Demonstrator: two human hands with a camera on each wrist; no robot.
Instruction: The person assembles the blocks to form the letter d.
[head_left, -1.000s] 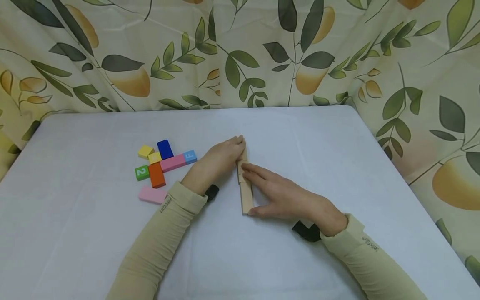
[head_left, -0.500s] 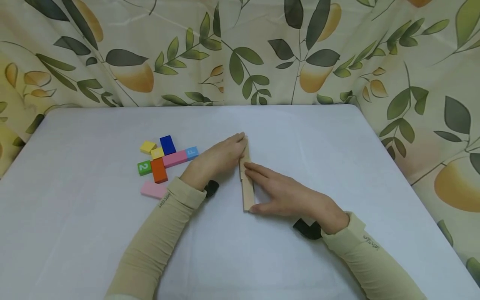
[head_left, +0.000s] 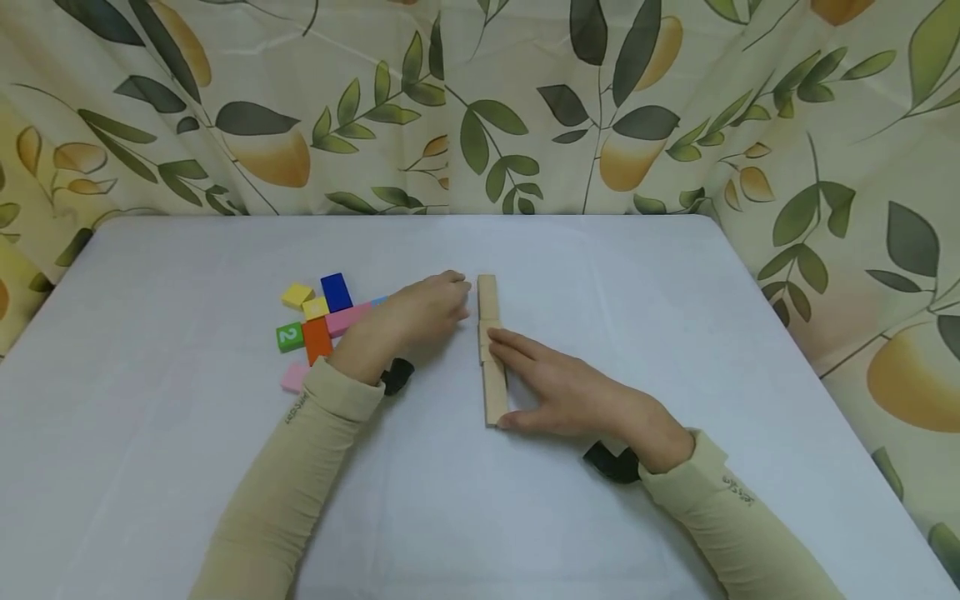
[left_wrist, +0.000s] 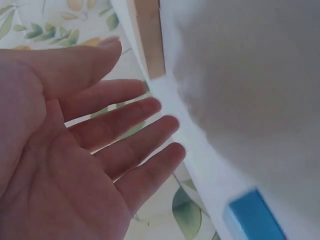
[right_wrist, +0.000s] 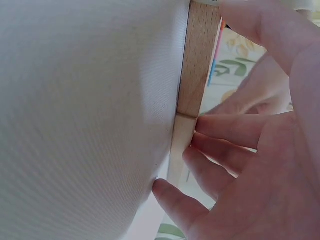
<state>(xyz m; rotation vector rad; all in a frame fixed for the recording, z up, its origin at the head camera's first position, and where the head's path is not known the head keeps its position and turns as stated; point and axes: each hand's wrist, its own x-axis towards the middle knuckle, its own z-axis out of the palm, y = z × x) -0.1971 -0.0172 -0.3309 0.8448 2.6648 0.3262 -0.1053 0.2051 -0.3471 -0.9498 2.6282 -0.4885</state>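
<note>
Beyond the far edge of the white-covered table [head_left: 480,517], a curtain [head_left: 705,50] printed with leaves and fruit is hanging. Over the near part of the cloth I am reaching forward with both arms, and my left beige sleeve [head_left: 258,492] is crossing in front of some coloured blocks.

My right hand [head_left: 566,392] is resting unclenched against the row of plain wooden blocks [head_left: 485,342], fingertips touching its right side and thumb touching its near end. My left hand [head_left: 420,308] is hovering released, holding nothing, just beside the row's far part. The row is lying end to end, pointing away from me; my fingers are hiding some joints, so I am not counting its pieces.

I am taking the step in hand to be straightening this row; the next move is probably calling for light, even pressure, since a harder push could be skewing the middle piece.

No container is showing; left of the row, the orange block [head_left: 317,340], the dark blue block [head_left: 337,292] and the smaller green "2" block [head_left: 289,337] are lying directly on the cloth.
</note>
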